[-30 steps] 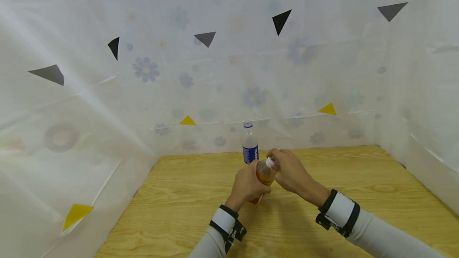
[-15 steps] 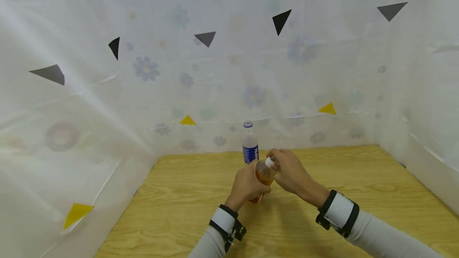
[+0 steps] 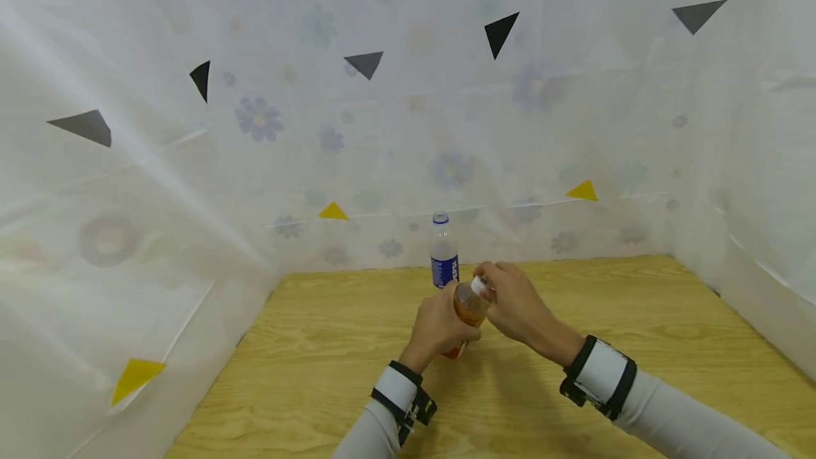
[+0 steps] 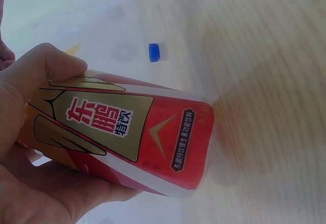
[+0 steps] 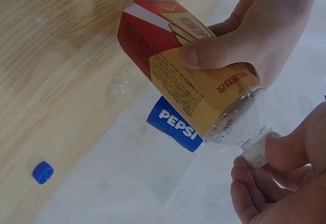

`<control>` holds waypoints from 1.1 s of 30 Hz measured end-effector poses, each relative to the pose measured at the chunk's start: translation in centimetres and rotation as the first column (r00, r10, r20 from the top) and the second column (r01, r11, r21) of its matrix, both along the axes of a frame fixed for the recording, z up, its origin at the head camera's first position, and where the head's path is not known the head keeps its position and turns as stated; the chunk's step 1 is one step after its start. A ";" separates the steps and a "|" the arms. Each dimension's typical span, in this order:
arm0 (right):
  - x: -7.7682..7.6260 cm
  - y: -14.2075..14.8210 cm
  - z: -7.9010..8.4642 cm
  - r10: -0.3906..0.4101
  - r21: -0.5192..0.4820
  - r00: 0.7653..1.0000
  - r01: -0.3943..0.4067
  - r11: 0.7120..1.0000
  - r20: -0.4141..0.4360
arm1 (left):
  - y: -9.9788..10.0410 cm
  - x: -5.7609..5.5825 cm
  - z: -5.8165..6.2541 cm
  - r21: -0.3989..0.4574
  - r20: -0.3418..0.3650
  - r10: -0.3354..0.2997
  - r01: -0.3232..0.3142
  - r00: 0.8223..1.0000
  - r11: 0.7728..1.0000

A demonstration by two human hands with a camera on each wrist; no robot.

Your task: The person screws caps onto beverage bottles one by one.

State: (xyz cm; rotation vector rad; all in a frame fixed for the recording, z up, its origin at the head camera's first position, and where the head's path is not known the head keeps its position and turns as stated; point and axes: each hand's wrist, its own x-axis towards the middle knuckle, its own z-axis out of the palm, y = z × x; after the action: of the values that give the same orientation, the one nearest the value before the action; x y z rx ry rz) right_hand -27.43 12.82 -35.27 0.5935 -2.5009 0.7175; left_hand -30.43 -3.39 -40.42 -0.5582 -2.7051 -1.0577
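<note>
My left hand (image 3: 438, 328) grips a drink bottle (image 3: 469, 309) round its middle; fingers and thumb wrap its sides. Its red and gold label (image 4: 114, 124) faces the left wrist view, and amber liquid shows inside. The bottle leans, its top toward the right. At its neck, my right hand (image 3: 519, 307) pinches the white cap (image 5: 256, 154) between thumb and fingers. The cap sits at the mouth; whether it is loose I cannot tell. Just behind stands a clear Pepsi bottle (image 3: 444, 269) with a blue label and an uncapped top, its base hidden by the left hand.
A blue bottle cap (image 5: 43, 172) lies on the wood-grain table (image 3: 319, 374), also seen in the left wrist view. White floral sheeting (image 3: 382, 147) with black, grey and yellow triangles encloses the table's back and sides.
Both hands stay in place on the bottle and its cap. The whole head view has shifted up by a few pixels; nothing else visibly differs.
</note>
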 end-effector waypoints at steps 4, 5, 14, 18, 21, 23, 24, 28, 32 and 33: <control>0.0 0.0 0.0 0.001 0.005 1.000 -0.001 1.000 -0.012 | 0.1 -0.1 -0.1 0.007 -0.002 -0.002 0.002 1.000 1.000; 0.1 0.0 0.0 0.001 0.008 1.000 -0.001 1.000 -0.015 | 0.1 -0.1 -0.1 0.008 -0.002 -0.003 0.003 1.000 1.000; 0.2 0.1 -0.4 0.029 -0.022 0.999 -0.029 0.999 -0.025 | 0.0 0.2 -0.2 0.030 0.022 0.012 -0.013 1.000 0.999; 0.4 0.0 -0.7 0.040 -0.047 0.999 -0.041 0.998 -0.028 | 0.0 0.4 -0.3 0.049 0.034 0.016 -0.018 0.999 0.999; 0.4 -0.1 -0.9 0.042 -0.053 0.999 -0.044 0.998 -0.026 | -0.2 0.5 -0.4 0.053 0.034 0.007 -0.009 0.999 0.999; 0.4 -0.2 -1.0 0.039 -0.051 0.999 -0.040 0.998 -0.024 | -0.3 0.5 -0.4 0.056 0.032 -0.005 0.004 0.999 0.998; 0.4 -0.3 -1.0 0.040 -0.050 0.999 -0.041 0.998 -0.025 | -0.4 0.4 -0.4 0.053 0.029 -0.012 0.010 1.000 0.999; 0.5 -0.4 -0.9 0.039 -0.045 0.999 -0.040 0.998 -0.019 | -0.8 0.2 -0.1 0.039 0.012 -0.038 0.037 0.999 0.999; 0.7 -0.5 -1.0 0.028 -0.042 0.999 -0.028 0.999 0.015 | -1.2 -0.1 0.0 0.041 0.035 -0.051 0.050 0.998 0.998; 0.8 -0.5 -1.0 0.024 -0.044 0.999 -0.023 0.999 0.026 | -1.4 -0.1 0.0 0.047 0.045 -0.049 0.047 0.998 0.998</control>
State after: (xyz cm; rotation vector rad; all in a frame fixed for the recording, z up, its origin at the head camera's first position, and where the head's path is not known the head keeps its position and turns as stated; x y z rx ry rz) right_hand -26.65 12.35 -36.26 0.6023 -2.4991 0.7914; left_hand -30.54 -4.77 -40.38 -0.6015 -2.7121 -1.1551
